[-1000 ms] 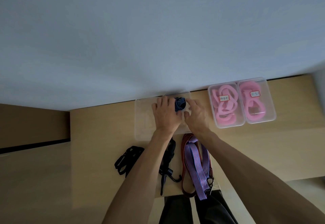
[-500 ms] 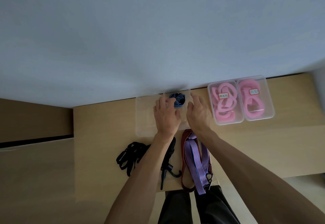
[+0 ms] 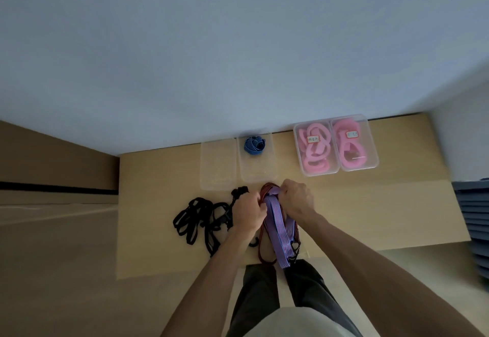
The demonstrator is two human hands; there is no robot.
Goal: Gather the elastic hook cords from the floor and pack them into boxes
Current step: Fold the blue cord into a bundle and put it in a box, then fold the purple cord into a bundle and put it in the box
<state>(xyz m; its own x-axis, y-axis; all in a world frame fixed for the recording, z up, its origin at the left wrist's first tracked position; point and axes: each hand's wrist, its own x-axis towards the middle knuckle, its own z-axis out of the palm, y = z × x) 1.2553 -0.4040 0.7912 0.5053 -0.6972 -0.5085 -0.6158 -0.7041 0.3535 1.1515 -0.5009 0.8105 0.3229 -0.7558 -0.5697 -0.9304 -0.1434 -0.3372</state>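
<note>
**Inspector:** At the near middle of the tan floor board, both hands are on the purple cord bundle. The right hand has its fingers curled round the bundle's folded far end; the left hand pinches the strands from the left side, just beside the right.

**Clerk:** How does that bundle lie?

**Inspector:** It runs from the hands back toward the person's legs, with black hooks at its near end. A dark red cord loops around and under it, touching it.

**Clerk:** Other cords?

**Inspector:** A tangle of black cords lies on the board left of the left hand, partly hidden by that wrist. One blue cord, coiled tight, sits at the far end of an open clear box, just beyond the hands. A second clear piece lies touching that box on its left; whether it is a box or a lid I cannot tell.

**Clerk:** And to the right?

**Inspector:** Two closed clear boxes stand side by side against the wall, well apart from the hands, each packed with pink cords and bearing a small label; the writing is too small to read. A stack of grey-blue slabs shows at the right edge.
</note>
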